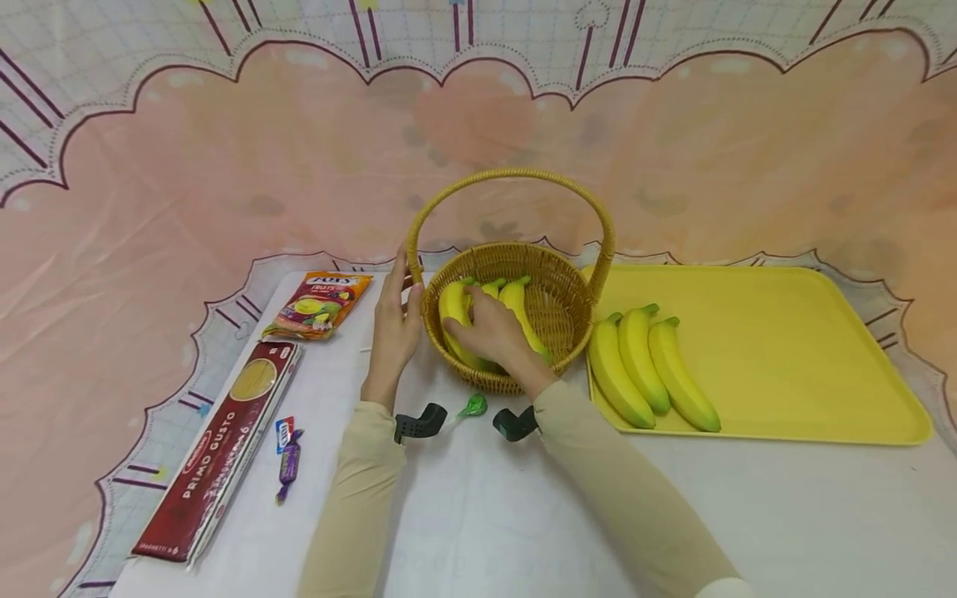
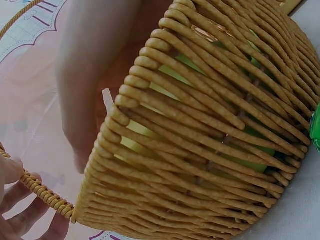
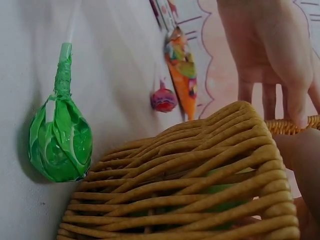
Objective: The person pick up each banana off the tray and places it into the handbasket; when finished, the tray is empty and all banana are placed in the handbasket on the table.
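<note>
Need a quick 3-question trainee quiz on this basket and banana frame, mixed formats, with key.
1. True or false: the right hand lies on the bananas in the basket.
2. Multiple choice: what does the left hand touch? A) the yellow tray B) the basket's outer wall C) the spaghetti pack
3. Fill in: the green-wrapped lollipop lies on the table just in front of the ____.

Key
1. True. The right hand's fingers lie over the bunch inside the wicker basket.
2. B. The left hand's straight fingers press the basket's side by the handle base; the yellow tray and spaghetti pack are untouched.
3. Basket.
</note>
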Demonstrator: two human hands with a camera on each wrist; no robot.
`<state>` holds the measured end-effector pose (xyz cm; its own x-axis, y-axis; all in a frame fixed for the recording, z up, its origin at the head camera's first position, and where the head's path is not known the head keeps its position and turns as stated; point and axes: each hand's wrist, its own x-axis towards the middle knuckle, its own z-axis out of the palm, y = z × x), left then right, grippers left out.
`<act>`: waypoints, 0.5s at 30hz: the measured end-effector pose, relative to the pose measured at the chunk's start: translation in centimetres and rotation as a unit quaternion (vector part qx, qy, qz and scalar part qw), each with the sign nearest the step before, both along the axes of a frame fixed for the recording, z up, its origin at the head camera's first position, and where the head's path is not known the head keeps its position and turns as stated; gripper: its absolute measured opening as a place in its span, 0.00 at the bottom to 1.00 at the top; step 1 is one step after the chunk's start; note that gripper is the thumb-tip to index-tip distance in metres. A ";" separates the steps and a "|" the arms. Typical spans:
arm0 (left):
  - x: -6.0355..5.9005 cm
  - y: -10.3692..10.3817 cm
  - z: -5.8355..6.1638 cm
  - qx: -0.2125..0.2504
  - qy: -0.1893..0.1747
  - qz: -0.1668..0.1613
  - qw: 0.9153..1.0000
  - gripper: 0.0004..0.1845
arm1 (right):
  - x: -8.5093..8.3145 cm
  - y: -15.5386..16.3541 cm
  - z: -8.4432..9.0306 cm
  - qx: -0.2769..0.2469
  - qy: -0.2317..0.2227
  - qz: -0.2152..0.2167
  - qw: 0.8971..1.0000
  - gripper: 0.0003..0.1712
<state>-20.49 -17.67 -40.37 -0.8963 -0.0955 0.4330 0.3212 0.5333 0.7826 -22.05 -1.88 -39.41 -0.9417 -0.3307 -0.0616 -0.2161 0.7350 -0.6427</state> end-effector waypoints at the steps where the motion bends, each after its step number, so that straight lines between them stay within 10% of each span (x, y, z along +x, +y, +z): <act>1: 0.0 0.0 0.0 0.000 -0.001 0.000 1.000 0.30 | 0.0 0.1 0.0 -0.004 0.003 0.001 1.000 0.39; 15: -0.1 0.1 0.0 0.000 0.009 0.000 1.000 0.29 | 2.5 7.2 1.3 -0.137 0.140 -0.007 0.981 0.16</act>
